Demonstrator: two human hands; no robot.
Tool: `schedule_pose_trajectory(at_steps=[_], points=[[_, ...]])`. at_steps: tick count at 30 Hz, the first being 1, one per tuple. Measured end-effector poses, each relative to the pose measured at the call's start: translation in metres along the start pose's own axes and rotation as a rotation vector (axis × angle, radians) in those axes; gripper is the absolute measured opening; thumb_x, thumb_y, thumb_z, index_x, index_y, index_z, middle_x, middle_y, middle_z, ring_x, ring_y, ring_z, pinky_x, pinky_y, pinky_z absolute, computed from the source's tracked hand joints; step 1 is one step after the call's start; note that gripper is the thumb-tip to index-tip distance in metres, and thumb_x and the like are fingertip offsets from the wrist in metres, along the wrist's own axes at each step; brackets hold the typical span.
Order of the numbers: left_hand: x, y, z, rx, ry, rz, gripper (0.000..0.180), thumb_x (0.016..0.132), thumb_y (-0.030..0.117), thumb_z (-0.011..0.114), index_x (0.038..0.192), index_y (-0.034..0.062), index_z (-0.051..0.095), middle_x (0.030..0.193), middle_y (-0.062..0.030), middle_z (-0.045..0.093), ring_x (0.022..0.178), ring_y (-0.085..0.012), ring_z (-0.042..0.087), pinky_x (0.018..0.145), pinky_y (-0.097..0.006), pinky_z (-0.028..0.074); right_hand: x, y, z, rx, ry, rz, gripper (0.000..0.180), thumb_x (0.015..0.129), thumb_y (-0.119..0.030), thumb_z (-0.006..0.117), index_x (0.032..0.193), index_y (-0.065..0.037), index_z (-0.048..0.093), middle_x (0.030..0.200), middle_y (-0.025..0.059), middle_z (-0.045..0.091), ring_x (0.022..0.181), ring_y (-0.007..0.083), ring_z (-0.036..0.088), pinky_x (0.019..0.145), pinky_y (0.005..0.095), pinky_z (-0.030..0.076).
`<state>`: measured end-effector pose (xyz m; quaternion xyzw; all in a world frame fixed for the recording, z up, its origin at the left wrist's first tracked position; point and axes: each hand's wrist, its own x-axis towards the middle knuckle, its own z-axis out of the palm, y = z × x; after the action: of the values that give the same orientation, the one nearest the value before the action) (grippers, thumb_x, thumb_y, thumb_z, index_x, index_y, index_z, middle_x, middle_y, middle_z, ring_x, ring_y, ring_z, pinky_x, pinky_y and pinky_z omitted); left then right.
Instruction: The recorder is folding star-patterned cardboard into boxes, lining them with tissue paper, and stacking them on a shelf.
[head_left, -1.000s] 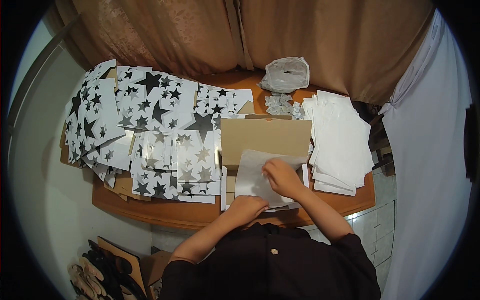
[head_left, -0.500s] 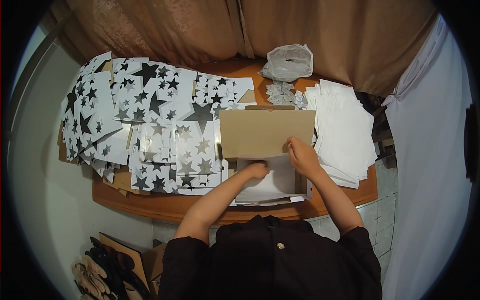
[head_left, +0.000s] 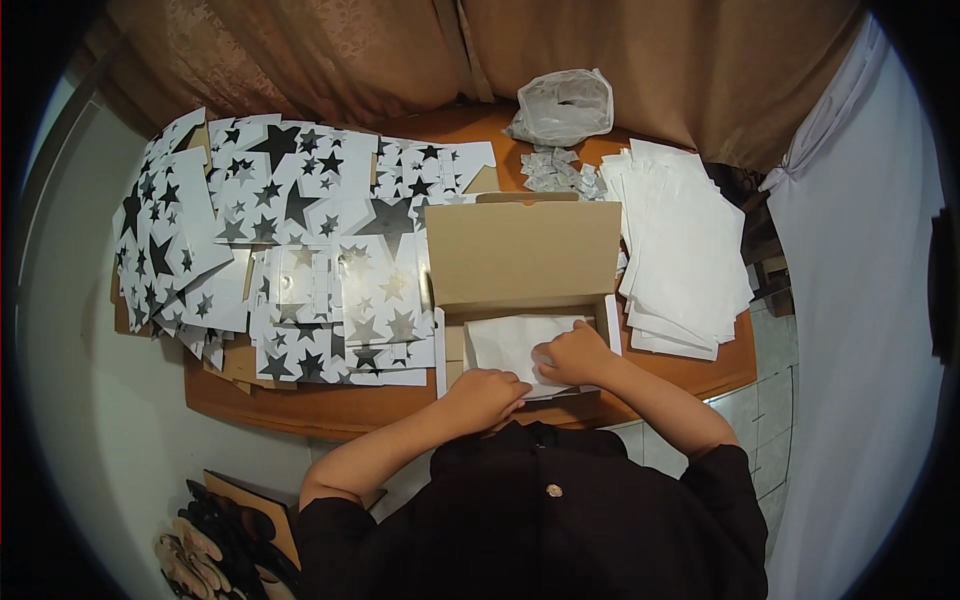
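The thin white paper sheet (head_left: 502,342) lies in the open brown cardboard box (head_left: 522,253), best smoothed gently by the right hand (head_left: 578,357), left hand (head_left: 487,396) near its front edge; whether their curled fingers grip, I cannot tell.

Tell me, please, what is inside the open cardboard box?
A white paper sheet lies inside the cardboard box, partly hidden by the right hand; whatever is beneath the sheet is covered.

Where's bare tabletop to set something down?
Bare tabletop shows along the front edge below the starred cardboard, and at the back between it and the plastic bag. Crowded: the open box, with left hand and right hand there, and white paper stack.
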<state>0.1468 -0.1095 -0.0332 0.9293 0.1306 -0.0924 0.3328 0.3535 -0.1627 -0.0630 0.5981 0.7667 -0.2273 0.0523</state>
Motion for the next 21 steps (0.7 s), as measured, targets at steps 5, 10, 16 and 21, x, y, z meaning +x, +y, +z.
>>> schedule_pose_trajectory(at_steps=[5, 10, 16, 21], points=[[0.002, -0.003, -0.006, 0.432, 0.153, 0.117, 0.02, 0.08, 0.023, 0.062, 0.096, 0.0119, 0.065, 0.084, -0.0046, 0.06, 0.089, -0.0212, 0.059, 0.072, -0.036, 0.045, 0.018, 0.004, 0.021, -0.025, -0.084, 0.066, 0.034, 0.082, -0.04, 0.051, 0.095, -0.013, 0.066, 0.08, 0.0158, 0.067, 0.077, 0.0285, 0.065, 0.084, 0.0445, 0.041], [0.006, -0.022, -0.001, 0.327, 0.253, 0.155, 0.015, 0.078, 0.023, 0.065, 0.088, 0.0125, 0.065, 0.085, -0.0029, 0.06, 0.09, -0.0218, 0.058, 0.073, -0.035, 0.044, -0.006, 0.01, -0.019, 0.33, -0.06, 0.125, 0.042, 0.081, -0.047, 0.054, 0.1, -0.011, 0.065, 0.089, 0.0132, 0.068, 0.086, 0.0299, 0.064, 0.083, 0.0397, 0.044], [0.027, -0.034, -0.005, 0.25, -0.069, 0.07, 0.018, 0.081, 0.025, 0.062, 0.089, 0.0095, 0.066, 0.078, -0.0093, 0.062, 0.082, -0.0263, 0.061, 0.071, -0.038, 0.046, -0.032, 0.02, -0.016, 0.235, -0.224, -0.081, 0.036, 0.077, -0.042, 0.061, 0.097, -0.013, 0.068, 0.091, 0.012, 0.068, 0.088, 0.0289, 0.064, 0.077, 0.0379, 0.048], [0.06, -0.074, -0.023, -0.236, -0.096, 0.068, 0.029, 0.087, 0.032, 0.058, 0.088, 0.0036, 0.064, 0.079, -0.0142, 0.064, 0.075, -0.0284, 0.062, 0.068, -0.038, 0.046, -0.018, 0.039, -0.01, 0.481, -0.197, 0.01, 0.033, 0.08, -0.036, 0.058, 0.092, -0.006, 0.069, 0.089, 0.0141, 0.067, 0.086, 0.0312, 0.064, 0.077, 0.0385, 0.048]])
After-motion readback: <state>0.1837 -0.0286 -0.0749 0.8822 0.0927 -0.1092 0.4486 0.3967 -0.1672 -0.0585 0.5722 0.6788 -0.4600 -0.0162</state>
